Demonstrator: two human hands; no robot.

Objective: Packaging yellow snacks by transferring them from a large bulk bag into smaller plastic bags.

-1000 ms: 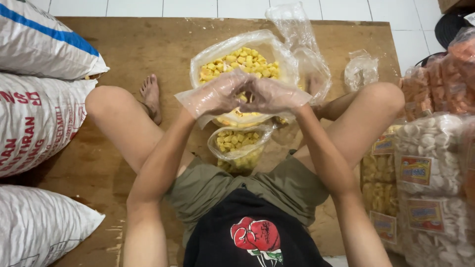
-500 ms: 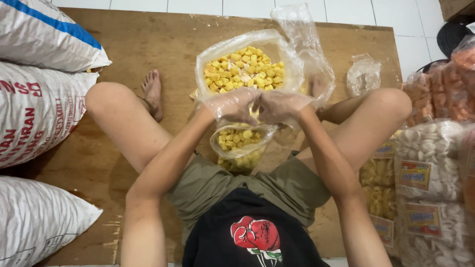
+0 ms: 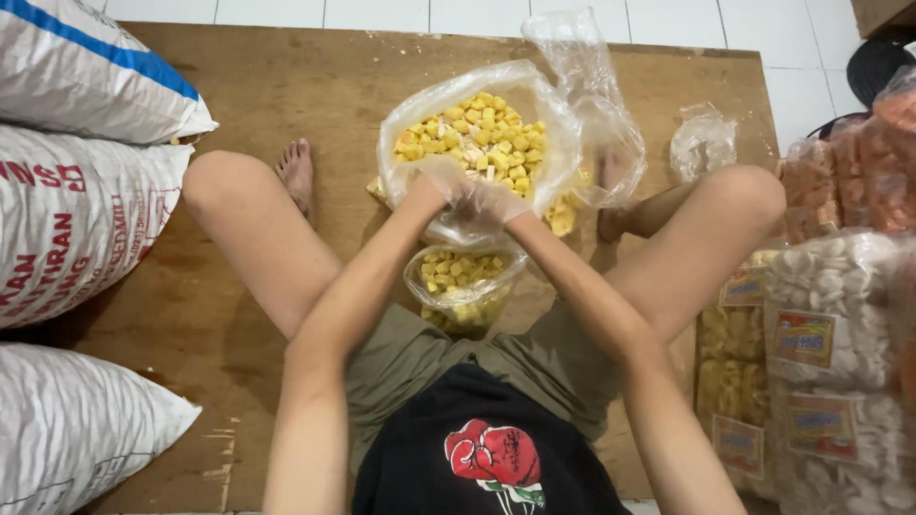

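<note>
Brown wooden board (image 3: 258, 86) covers the floor, with white tiles at the far edge. Three big white sacks (image 3: 76, 219) lie stacked on the left; the far one has a blue stripe and the middle one has red letters. On the right sit clear packs of white snacks (image 3: 840, 315) and orange snacks (image 3: 840, 181), and the near ones have small yellow and red labels (image 3: 806, 336). A person sits with legs apart.

Between the legs, far from the body, stands a big clear bag of yellow snack pieces (image 3: 477, 133), open at the top. Just nearer is a small clear bag (image 3: 463, 281), partly filled with the same pieces. It looks light, soft and crinkly, and the pieces may break if squeezed, so its open rim is the best place to hold.

Both hands wear thin plastic gloves. The left hand (image 3: 434, 186) and right hand (image 3: 496, 202) touch each other at the big bag's near edge, above the small bag. Their fingers are curled close together, but I cannot tell what they pinch.
</note>
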